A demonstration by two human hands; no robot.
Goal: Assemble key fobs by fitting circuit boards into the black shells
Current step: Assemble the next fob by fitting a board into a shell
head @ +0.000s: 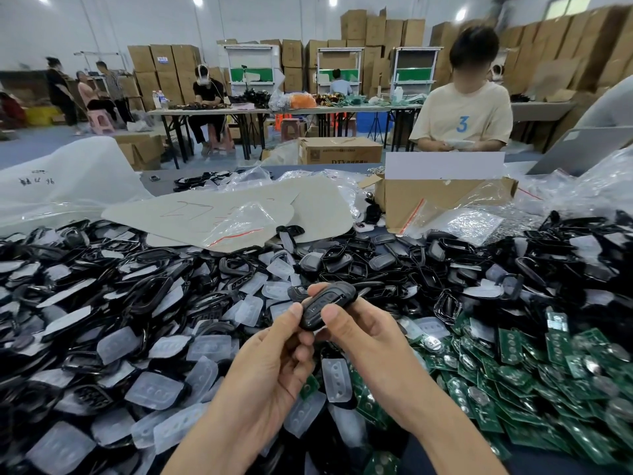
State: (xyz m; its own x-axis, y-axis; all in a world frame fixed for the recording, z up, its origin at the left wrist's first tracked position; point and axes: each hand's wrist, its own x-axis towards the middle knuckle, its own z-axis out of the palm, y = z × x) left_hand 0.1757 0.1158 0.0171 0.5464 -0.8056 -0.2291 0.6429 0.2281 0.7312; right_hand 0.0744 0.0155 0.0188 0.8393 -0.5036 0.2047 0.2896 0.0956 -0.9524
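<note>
Both hands are raised over the bench (164,185), sharing one black key fob (327,303). Left hand (274,358): fingers (291,317) curled round its near end. Right hand (363,337) pinches the other side. Black shells (102,303) are heaped at left, green circuit boards (513,358) at right, and translucent pads (154,389) lie below.

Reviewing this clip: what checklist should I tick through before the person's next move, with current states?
1. Grip on the black shell: ok; the left hand and right hand both pinch it.
2. Shell held up off the heap of parts: ok.
3. Circuit board seated inside the shell: cannot tell; the interior is hidden.
4. Shell seam fully closed: cannot tell.
5. Supply of green circuit boards: ok; a large heap lies to the right.
</note>
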